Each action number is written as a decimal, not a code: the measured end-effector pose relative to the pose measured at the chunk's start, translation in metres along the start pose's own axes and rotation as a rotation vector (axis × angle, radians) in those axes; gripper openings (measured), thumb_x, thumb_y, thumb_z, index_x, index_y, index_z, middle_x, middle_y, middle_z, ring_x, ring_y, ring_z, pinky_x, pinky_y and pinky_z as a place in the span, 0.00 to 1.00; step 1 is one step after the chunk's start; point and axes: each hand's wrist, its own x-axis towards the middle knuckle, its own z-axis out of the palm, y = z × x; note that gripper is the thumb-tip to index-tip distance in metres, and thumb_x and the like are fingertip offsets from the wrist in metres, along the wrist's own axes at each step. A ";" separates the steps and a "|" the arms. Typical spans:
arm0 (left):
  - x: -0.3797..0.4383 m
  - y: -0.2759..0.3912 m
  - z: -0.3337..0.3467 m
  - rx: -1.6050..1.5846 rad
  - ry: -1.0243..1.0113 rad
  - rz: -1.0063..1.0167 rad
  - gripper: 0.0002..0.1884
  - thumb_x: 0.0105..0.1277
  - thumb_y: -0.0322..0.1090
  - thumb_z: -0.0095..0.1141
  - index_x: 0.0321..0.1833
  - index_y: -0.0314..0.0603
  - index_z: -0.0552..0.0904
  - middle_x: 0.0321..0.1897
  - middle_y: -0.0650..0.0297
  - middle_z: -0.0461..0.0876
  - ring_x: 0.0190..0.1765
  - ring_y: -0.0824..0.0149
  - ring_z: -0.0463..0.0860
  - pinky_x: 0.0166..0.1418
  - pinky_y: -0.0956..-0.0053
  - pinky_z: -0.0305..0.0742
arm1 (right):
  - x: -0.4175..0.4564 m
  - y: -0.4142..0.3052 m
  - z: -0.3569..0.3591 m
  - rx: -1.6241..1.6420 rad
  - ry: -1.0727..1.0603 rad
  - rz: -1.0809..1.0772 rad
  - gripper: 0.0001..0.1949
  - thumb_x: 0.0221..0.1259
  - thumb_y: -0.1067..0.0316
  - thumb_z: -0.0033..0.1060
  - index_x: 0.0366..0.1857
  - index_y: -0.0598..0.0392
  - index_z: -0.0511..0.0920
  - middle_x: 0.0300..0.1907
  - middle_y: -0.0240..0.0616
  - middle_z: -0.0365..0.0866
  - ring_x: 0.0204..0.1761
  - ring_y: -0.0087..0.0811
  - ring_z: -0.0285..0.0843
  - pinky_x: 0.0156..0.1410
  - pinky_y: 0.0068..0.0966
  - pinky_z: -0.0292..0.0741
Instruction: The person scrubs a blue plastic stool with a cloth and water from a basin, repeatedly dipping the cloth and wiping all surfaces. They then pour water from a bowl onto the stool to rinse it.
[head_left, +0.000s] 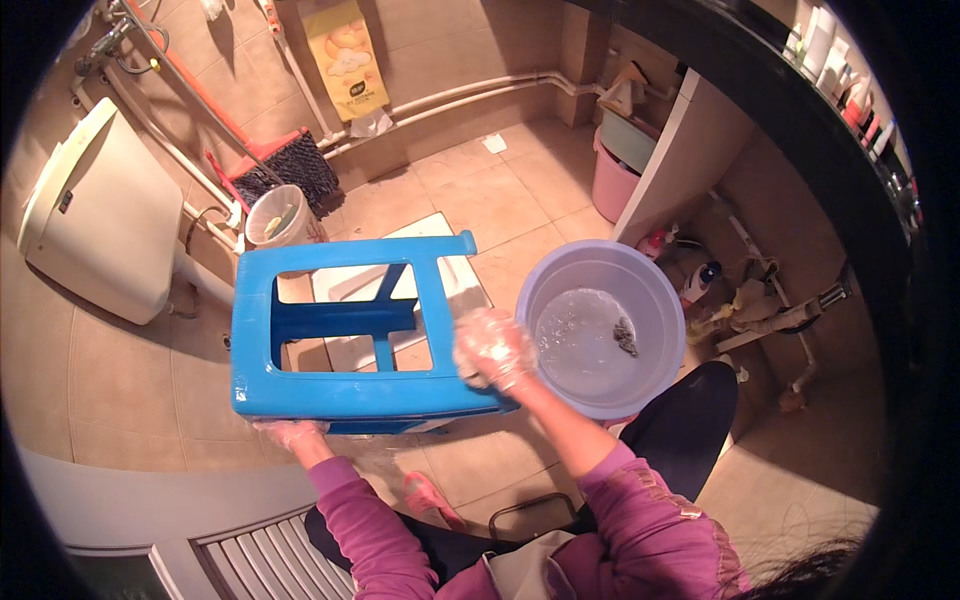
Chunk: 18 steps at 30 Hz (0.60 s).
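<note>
A blue plastic stool (352, 390) lies on its side before me, wet and shiny along its near face. My left hand (292, 433), in a clear plastic glove, grips its lower near edge at the left; the fingers are partly hidden beneath it. My right hand (495, 349), gloved likewise and blurred, presses a pale cloth (471, 371) against the stool's right leg end. Close to the right of that hand stands a lilac plastic basin (529, 300). It holds cloudy, bubbly water, and a steel wool scourer (625, 337) lies at its right side.
A white squat toilet (450, 270) lies behind the stool. To the left are a toilet cistern (112, 217), a waste bin (274, 206) and a broom (289, 169). A pink bucket (611, 187), bottles (701, 281) and pipes line the right, under a dark countertop (795, 142).
</note>
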 end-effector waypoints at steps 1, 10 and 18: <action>-0.001 0.001 -0.001 0.017 0.005 -0.002 0.33 0.64 0.66 0.33 0.59 0.50 0.73 0.56 0.62 0.75 0.57 0.57 0.74 0.59 0.53 0.71 | -0.003 -0.025 0.004 -0.113 -0.026 -0.072 0.13 0.55 0.57 0.48 0.31 0.55 0.77 0.33 0.48 0.78 0.38 0.47 0.77 0.48 0.40 0.73; -0.004 -0.001 0.000 -0.028 0.008 -0.078 0.32 0.66 0.64 0.28 0.60 0.51 0.72 0.58 0.64 0.73 0.59 0.58 0.73 0.61 0.54 0.68 | 0.057 0.031 0.051 -0.062 0.124 0.186 0.17 0.52 0.54 0.48 0.35 0.56 0.78 0.35 0.52 0.80 0.43 0.48 0.79 0.47 0.41 0.75; -0.014 -0.002 0.000 -0.136 0.227 -0.102 0.30 0.67 0.62 0.28 0.61 0.51 0.72 0.59 0.63 0.72 0.59 0.59 0.72 0.63 0.59 0.67 | 0.022 0.071 -0.028 0.292 0.083 0.274 0.24 0.51 0.48 0.57 0.44 0.58 0.76 0.43 0.52 0.79 0.44 0.49 0.77 0.51 0.36 0.73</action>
